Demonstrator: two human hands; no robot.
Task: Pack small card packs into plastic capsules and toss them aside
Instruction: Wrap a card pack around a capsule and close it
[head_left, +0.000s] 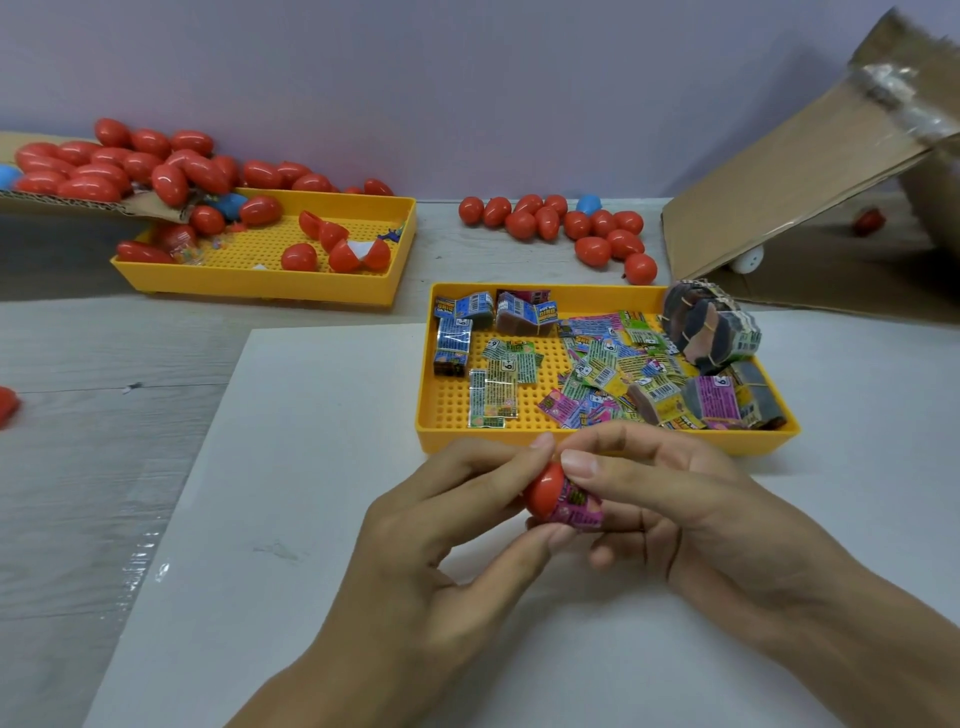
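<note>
The left hand is gripping a red capsule half with its fingers curled round it, thumb underneath, while the right hand is pinching a pink card pack between thumb and fingers and feeding it into the open mouth. Both are being held just above the white sheet, near the front edge of the surface, right before the near wall of the yellow tray of loose packs.

To do this step well, the pack probably needs to be going in rolled or folded, narrow end first, with the left hand keeping the half steady and its rim free of fingertips (a corner left sticking out would likely stop the other half from closing). The mating half is not to be seen in either hand, so it will have to be fetched.

As for writing, several packs in the tray are showing a large "6" beside barcodes; the blue ones carry a yellow title too blurred to read. Closed red capsules are lying along the far edge.
</note>
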